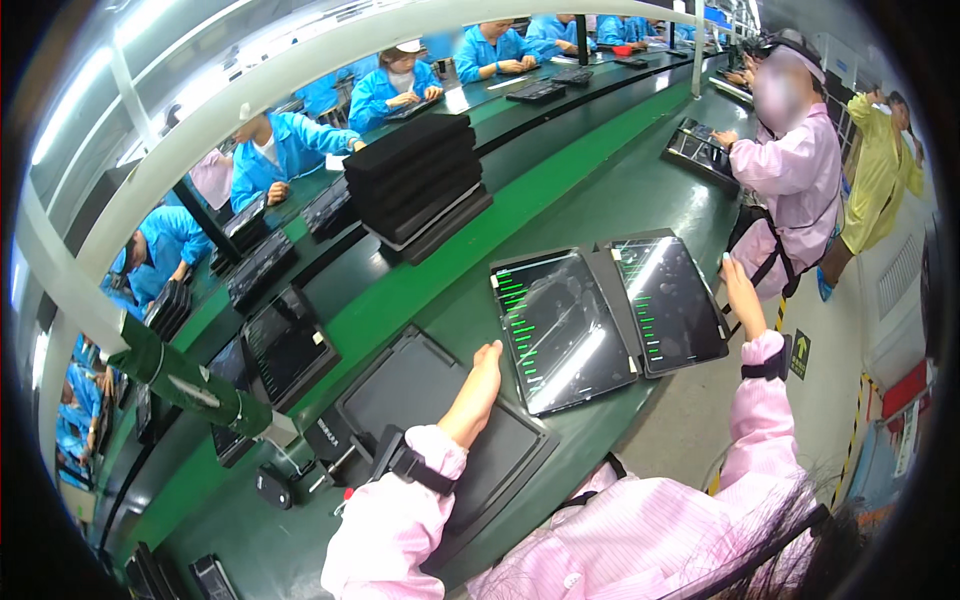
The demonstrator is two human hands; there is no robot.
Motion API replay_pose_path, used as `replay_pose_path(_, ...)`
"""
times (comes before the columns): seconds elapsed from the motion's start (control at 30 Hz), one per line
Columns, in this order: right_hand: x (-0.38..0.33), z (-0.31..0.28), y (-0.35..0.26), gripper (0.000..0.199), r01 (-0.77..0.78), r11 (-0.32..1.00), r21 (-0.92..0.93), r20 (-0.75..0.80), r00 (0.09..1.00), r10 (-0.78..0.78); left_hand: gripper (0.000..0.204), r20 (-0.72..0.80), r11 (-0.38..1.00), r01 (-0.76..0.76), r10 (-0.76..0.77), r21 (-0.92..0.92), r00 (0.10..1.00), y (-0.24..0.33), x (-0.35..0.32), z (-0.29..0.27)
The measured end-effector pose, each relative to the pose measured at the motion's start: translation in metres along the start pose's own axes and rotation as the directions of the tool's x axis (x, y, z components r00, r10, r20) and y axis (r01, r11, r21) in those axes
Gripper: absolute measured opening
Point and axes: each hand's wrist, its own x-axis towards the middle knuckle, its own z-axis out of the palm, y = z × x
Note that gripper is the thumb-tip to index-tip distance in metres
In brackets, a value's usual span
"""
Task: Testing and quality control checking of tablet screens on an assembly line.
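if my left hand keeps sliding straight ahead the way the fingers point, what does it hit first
Most likely the near left corner of the left tablet. The left hand lies on the dark tray, fingertips just short of that tablet's edge, though depth is hard to judge.

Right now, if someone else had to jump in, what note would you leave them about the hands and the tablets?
Left hand: open, fingertips at the lower left corner of the left tablet, wrist over a dark tray.
Right hand: open, on the right edge of the right tablet.
Both tablets lie side by side, face up on the green bench, screens lit with lines of green text.
Done: tablets are laid out and powered on.
Left: neither is lifted or moved off the bench yet.
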Motion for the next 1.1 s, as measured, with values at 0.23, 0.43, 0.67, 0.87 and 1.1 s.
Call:
replay_pose_path(0.23, -0.004, -0.007, -0.020, 0.090, -0.603, 0.737, 0.305, 0.439, 0.776, 0.453, 0.062, 0.189, 0.959, -0.029, 0.085, -0.283, 0.978, -0.025, 0.031, 0.009)
replay_pose_path(0.43, 0.039, 0.019, -0.018, 0.102, -0.610, 0.701, 0.369, 0.526, 0.759, 0.384, 0.069, 0.011, 0.976, -0.216, 0.216, -0.040, 0.976, -0.010, 0.014, 0.028)
replay_pose_path(0.67, 0.112, 0.110, -0.057, 0.100, -0.503, 0.843, 0.190, 0.662, 0.700, 0.268, 0.077, -0.274, 0.998, -0.059, 0.058, 0.006, 0.960, -0.004, 0.013, 0.035)
replay_pose_path(0.87, 0.132, 0.190, -0.092, 0.083, -0.021, 0.997, -0.069, 0.494, 0.868, 0.052, 0.068, -0.344, 0.993, -0.118, 0.101, -0.031, 0.933, -0.009, 0.017, 0.038)
replay_pose_path(1.1, 0.125, 0.200, -0.119, 0.078, 0.018, 0.973, -0.229, 0.380, 0.922, 0.073, 0.067, -0.224, 0.929, -0.134, 0.057, -0.345, 0.973, -0.010, 0.012, 0.022)
